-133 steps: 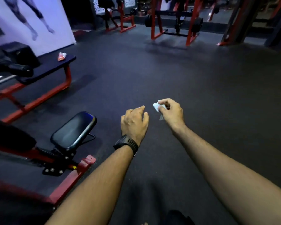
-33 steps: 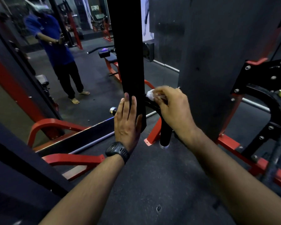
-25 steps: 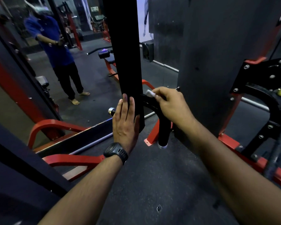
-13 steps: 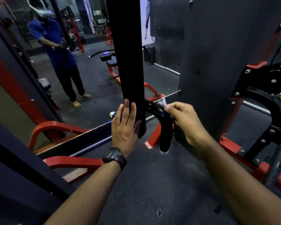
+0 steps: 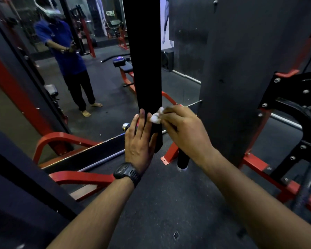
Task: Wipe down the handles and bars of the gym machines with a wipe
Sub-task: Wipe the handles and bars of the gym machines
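Left hand point(image 5: 140, 141) lay flat on black upright post point(image 5: 144, 69), fingers straight and together, steadying it as before. Right hand point(image 5: 183, 128) pinched crumpled white wipe point(image 5: 155, 117) in its fingertips. Wipe had slid back from outer bend of curved black handle point(image 5: 182, 160) to its root at post, now just beside left fingertips. Bend hidden under right hand; only lower end showed below wrist. Judged: upper curve covered, straight lower grip still to wipe

A: Location of wipe point(image 5: 155, 117)?
B: At the right edge of the upright post point(image 5: 144, 69), between left hand point(image 5: 139, 141) and right hand point(image 5: 184, 131) (handle end point(image 5: 182, 161) below the right hand); mirror point(image 5: 90, 97) behind, left
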Motion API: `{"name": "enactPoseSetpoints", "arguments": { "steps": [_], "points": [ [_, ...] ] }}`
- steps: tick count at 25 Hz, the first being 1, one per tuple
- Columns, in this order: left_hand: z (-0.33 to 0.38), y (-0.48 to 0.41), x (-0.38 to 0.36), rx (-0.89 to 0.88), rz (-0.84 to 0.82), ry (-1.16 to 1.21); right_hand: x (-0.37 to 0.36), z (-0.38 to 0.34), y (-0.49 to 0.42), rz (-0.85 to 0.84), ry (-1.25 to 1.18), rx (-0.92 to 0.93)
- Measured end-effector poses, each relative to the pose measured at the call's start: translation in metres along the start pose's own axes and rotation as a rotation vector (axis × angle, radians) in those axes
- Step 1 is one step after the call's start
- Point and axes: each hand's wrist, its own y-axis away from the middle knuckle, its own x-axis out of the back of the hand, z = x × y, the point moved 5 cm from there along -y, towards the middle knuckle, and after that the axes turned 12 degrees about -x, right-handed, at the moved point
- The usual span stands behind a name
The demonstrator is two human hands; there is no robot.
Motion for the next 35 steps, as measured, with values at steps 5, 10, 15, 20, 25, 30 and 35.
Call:
{"name": "enactPoseSetpoints", "arguments": {
  "steps": [5,10,15,20,25,30,35],
  "points": [
    [-0.001,0.001,-0.006,-0.005,-0.022,-0.023,0.011,0.007,0.031,0.172,0.302,0.306],
    [0.0,0.003,-0.018,0.019,-0.051,-0.005,-0.016,0.015,0.023,0.092,0.5,0.444],
    [0.002,-0.003,-0.025,-0.007,-0.05,-0.023,-0.011,0.031,0.031,0.152,0.611,0.371],
    [0.004,-0.011,-0.029,0.004,-0.028,0.033,-0.009,0.027,0.033,0.135,0.702,0.374],
    [0.005,-0.01,-0.033,-0.027,0.006,0.048,-0.014,0.023,0.019,0.066,0.772,0.382],
    [0.006,-0.011,-0.036,-0.026,0.02,0.072,-0.012,0.025,0.018,0.083,0.694,0.337],
    [0.004,-0.011,-0.038,-0.025,0.015,0.023,0.013,0.043,0.055,0.156,0.306,0.119]
  ]
}}
